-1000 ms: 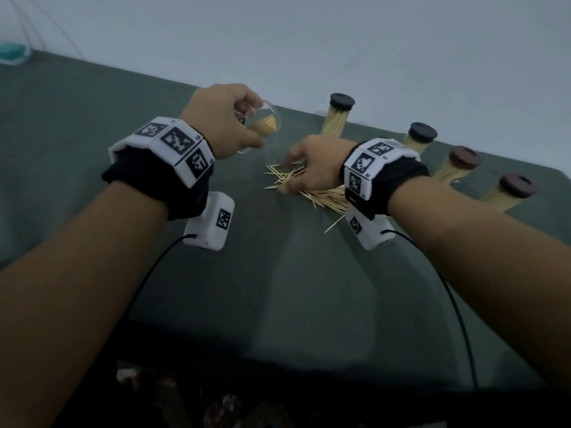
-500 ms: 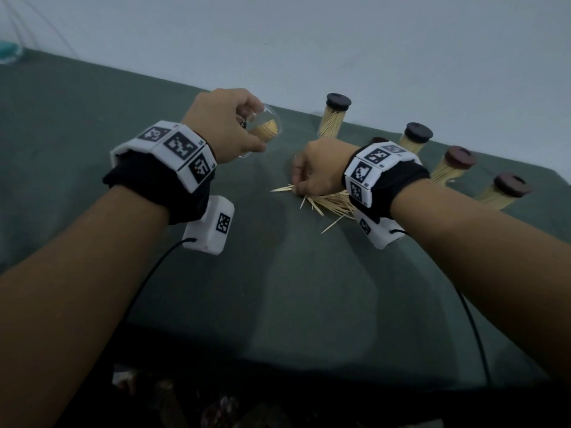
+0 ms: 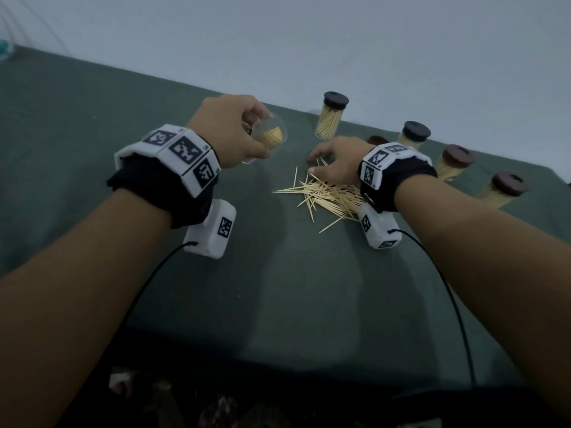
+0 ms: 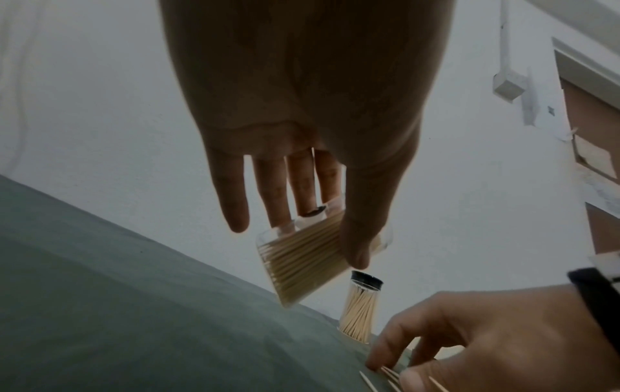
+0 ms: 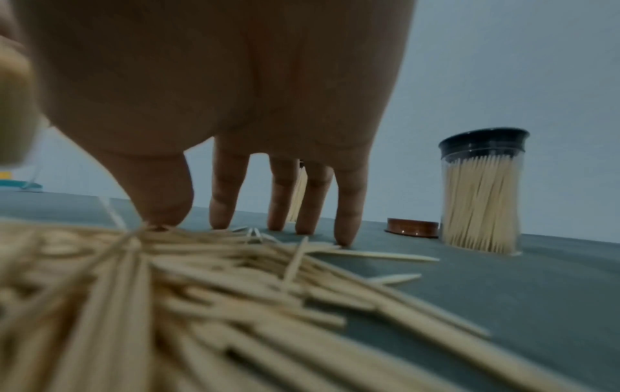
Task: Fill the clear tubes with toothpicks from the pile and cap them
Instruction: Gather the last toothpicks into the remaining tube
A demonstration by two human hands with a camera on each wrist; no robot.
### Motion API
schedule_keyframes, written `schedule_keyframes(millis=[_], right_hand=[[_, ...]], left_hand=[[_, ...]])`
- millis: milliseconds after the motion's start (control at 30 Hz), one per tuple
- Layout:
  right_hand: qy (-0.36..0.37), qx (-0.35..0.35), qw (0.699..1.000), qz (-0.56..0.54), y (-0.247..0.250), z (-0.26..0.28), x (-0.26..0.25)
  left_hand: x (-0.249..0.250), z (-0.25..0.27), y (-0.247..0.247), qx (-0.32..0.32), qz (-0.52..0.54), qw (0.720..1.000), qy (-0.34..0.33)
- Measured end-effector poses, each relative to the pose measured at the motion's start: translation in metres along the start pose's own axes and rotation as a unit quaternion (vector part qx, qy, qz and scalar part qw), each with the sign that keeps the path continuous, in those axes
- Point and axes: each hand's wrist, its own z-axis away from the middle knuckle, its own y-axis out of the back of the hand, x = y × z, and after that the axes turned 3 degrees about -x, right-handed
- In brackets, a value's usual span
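Observation:
My left hand [image 3: 247, 140] grips a clear open tube [image 3: 270, 139], part full of toothpicks, tilted above the table with its mouth toward me. In the left wrist view the thumb and fingers curl round the tube [image 4: 302, 265]. The toothpick pile [image 3: 330, 196] lies loose on the green cloth. My right hand [image 3: 327, 163] is spread over the pile's far edge. Its straight fingers [image 5: 228, 212] touch the cloth and its thumb [image 5: 161, 209] presses on the pile [image 5: 167, 278]. It holds nothing that I can see.
Several filled, capped tubes stand along the table's far edge: one [image 3: 330, 118] behind the pile, others [image 3: 412, 137] [image 3: 454, 162] [image 3: 500, 189] to the right. A loose brown cap [image 3: 377, 139] lies just beyond my right hand. The wall rises behind the table.
My right hand, bunched over the pile's left end half a second ago, has spread its fingers and shifted to the pile's far side. The left hand still holds the tube in the same place.

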Motion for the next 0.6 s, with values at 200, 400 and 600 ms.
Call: schedule_keyframes(millis=[200, 400, 600], right_hand=[[0.052, 0.006, 0.999, -0.011, -0.005, 0.019, -0.003], [0.067, -0.005, 0.997, -0.032, -0.01, 0.054, 0.008], [0.047, -0.071, 0.996, 0.018, -0.01, 0.067, 0.019]], left_hand=[[0.007, 0.001, -0.001, -0.013, 0.001, 1.0, -0.01], [0.013, 0.004, -0.003, -0.019, 0.003, 1.0, -0.018], [0.023, 0.007, -0.008, -0.036, -0.004, 0.999, -0.04]])
